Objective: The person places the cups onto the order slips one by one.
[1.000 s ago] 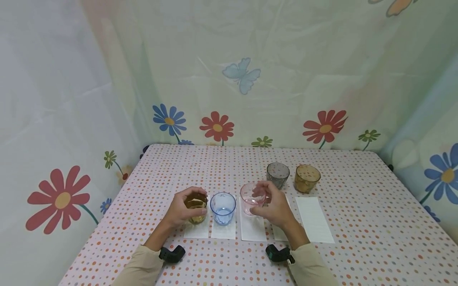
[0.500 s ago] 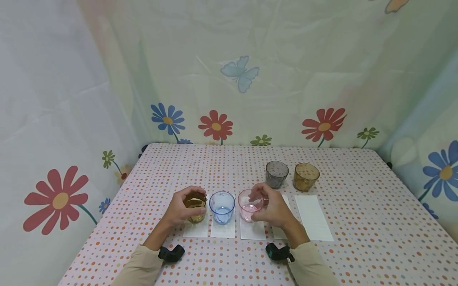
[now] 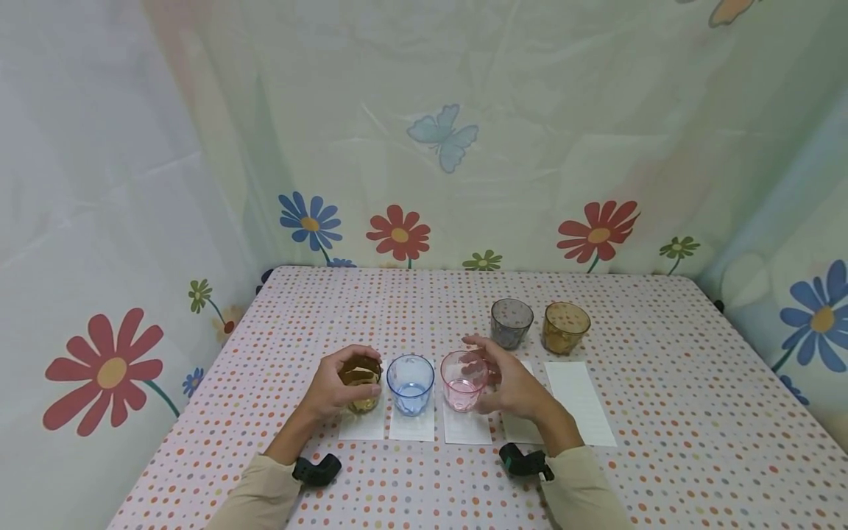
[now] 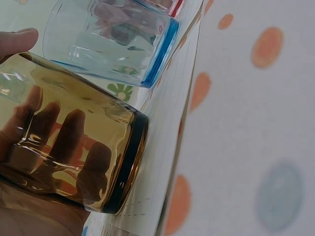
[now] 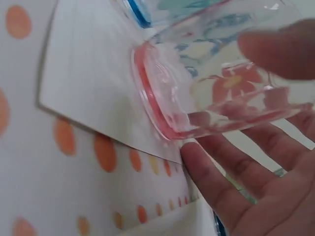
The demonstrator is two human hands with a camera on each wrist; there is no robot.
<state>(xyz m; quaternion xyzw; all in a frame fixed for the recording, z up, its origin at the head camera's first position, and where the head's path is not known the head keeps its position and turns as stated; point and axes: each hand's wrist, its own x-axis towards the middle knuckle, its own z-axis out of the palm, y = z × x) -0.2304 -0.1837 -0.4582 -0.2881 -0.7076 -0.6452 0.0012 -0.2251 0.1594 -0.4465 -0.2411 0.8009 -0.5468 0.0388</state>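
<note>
My left hand (image 3: 331, 383) curls its fingers and thumb round an amber glass (image 4: 74, 132), which stands upright on a white paper strip. Beside it, on its own strip, stands a clear blue glass (image 3: 411, 390) that no hand touches. A pink glass (image 3: 458, 383) sits upright on the third strip (image 3: 467, 433). Around its right side my right hand (image 3: 513, 383) is spread. In the right wrist view the fingers (image 5: 241, 167) are nearly straight beneath the pink glass's side, with the thumb (image 5: 280, 54) across from them.
Behind the right hand stand a grey glass (image 3: 511, 325) and a second amber glass (image 3: 566, 329). Another paper strip (image 3: 579, 405) lies to the right, one more partly under the right hand. A dotted cloth (image 3: 689, 412) covers the table; a flowered curtain hangs behind.
The pink glass has come down onto its paper strip, slightly left and nearer. My right hand has loosened from it and shifted slightly right. The left hand stays at the amber glass.
</note>
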